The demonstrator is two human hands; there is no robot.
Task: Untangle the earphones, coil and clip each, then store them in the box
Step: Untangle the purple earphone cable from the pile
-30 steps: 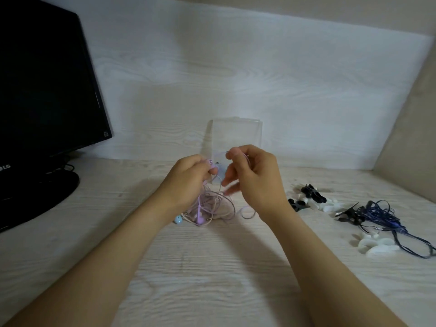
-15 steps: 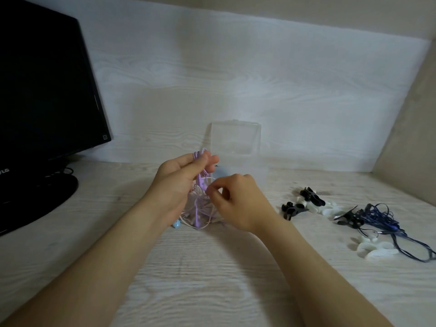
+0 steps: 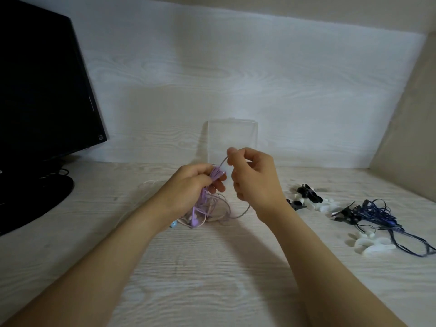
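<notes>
Pale wood desk (image 3: 212,284), mid-frame: left hand (image 3: 192,188) grips the purple earphones (image 3: 204,210) in a bunch. Right hand (image 3: 257,182) pinches one strand (image 3: 223,161) slanting up-right from it.

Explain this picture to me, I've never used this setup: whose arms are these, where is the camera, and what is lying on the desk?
There is no machine here: these are a person's two bare arms, seen from one camera worn on the head, looking forward and down. The left hand holds a bunched tangle of purple earphones above the desk, with part of it trailing onto the wood. The right hand pinches one strand of that cable, raised above the bundle. Behind the hands stands a clear box. To the right lie black and white clips, a tangle of dark blue earphones and more white clips. A black monitor stands at the left.
</notes>
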